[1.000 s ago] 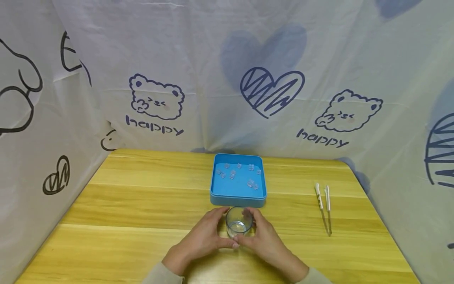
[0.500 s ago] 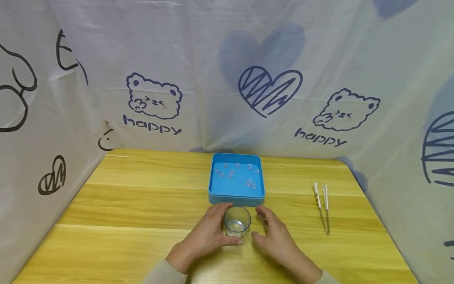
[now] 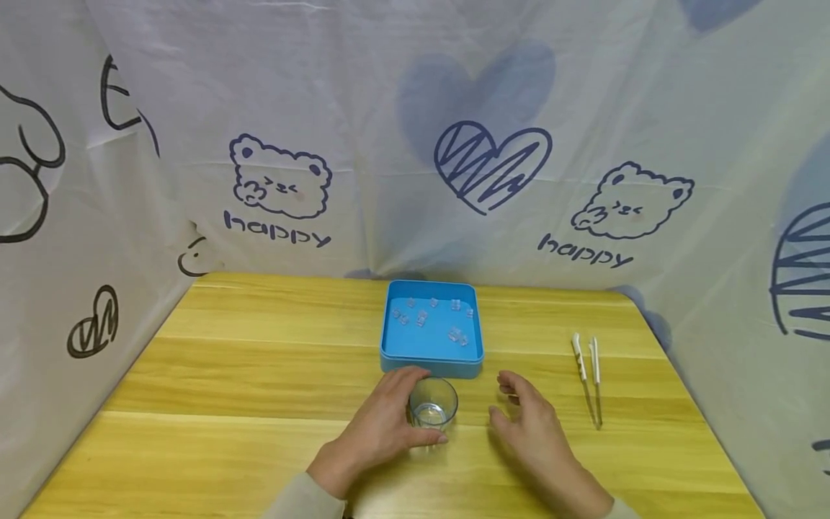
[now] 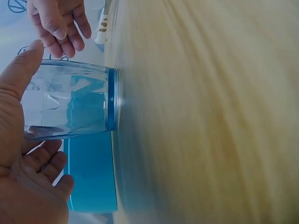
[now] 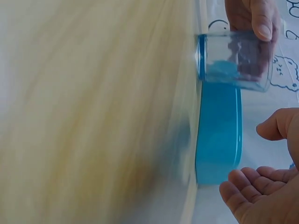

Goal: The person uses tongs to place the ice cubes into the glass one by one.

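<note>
A clear drinking glass [image 3: 441,411] stands upright on the wooden table, just in front of a blue square box [image 3: 431,367]. My left hand [image 3: 382,422] curves round the glass from the left, thumb on the near side and fingers on the far side. In the right wrist view, the left thumb [image 5: 264,28] lies by the glass's rim. My right hand [image 3: 534,429] is apart from the glass, to its right, holding nothing, with its fingers loosely bent. Several small clear cubes [image 3: 422,317] lie scattered in the box.
Tongs with white handles [image 3: 596,360] and metal arms lie on the right side of the wooden table [image 3: 259,389]. A white cloth [image 3: 389,202] printed with bears and hearts hangs behind and at both sides.
My right hand has let go of the glass and moved away to the right. The left hand stays round the glass, which stands in nearly the same place.
</note>
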{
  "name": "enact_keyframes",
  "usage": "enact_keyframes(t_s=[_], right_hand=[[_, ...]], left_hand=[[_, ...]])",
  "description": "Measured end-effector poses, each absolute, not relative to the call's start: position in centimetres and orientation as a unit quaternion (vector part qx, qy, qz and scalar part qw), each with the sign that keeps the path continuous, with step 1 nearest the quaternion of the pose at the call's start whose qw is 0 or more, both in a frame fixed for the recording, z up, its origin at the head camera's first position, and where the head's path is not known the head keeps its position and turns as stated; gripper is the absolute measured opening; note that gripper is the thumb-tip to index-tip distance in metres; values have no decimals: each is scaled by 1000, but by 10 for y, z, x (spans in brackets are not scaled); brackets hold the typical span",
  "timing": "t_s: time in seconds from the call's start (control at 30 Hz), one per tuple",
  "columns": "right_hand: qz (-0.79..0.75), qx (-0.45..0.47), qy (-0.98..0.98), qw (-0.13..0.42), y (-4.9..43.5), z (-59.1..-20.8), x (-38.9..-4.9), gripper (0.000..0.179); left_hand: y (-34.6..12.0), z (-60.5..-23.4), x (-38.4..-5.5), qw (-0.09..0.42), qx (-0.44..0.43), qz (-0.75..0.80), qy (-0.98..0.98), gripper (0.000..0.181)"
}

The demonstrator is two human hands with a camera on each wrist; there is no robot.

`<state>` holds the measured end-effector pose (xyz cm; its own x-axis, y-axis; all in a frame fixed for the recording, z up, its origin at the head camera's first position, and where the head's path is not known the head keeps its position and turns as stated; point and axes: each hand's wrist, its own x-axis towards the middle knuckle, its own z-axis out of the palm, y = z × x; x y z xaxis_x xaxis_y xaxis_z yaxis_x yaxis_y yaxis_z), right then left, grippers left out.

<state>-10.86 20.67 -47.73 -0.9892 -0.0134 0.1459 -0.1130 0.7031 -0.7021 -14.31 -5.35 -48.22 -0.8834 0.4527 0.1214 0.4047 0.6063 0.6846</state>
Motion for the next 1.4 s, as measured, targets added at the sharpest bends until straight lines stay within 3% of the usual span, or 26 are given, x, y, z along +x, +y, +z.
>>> enact_keyframes(t_s=[0.27, 0.63, 1.03, 1.17, 1.4], right_hand=[[359, 16, -930, 83, 231, -471, -112, 53], [295, -17, -947, 123, 278, -465, -118, 54], [188, -42, -947, 257, 319, -475, -131, 36], [160, -55, -957, 238, 329, -478, -132, 37], [143, -86, -976, 136, 339, -478, -135, 44]], left_hand=[[-56, -484, -145, -17, 259, 350, 900, 82], [-65, -484, -141, -27, 243, 338, 909, 82], [-71, -483, -141, -42, 243, 328, 912, 81], [-71, -484, -141, -41, 243, 330, 911, 80], [-72, -485, -141, -35, 240, 336, 910, 82]])
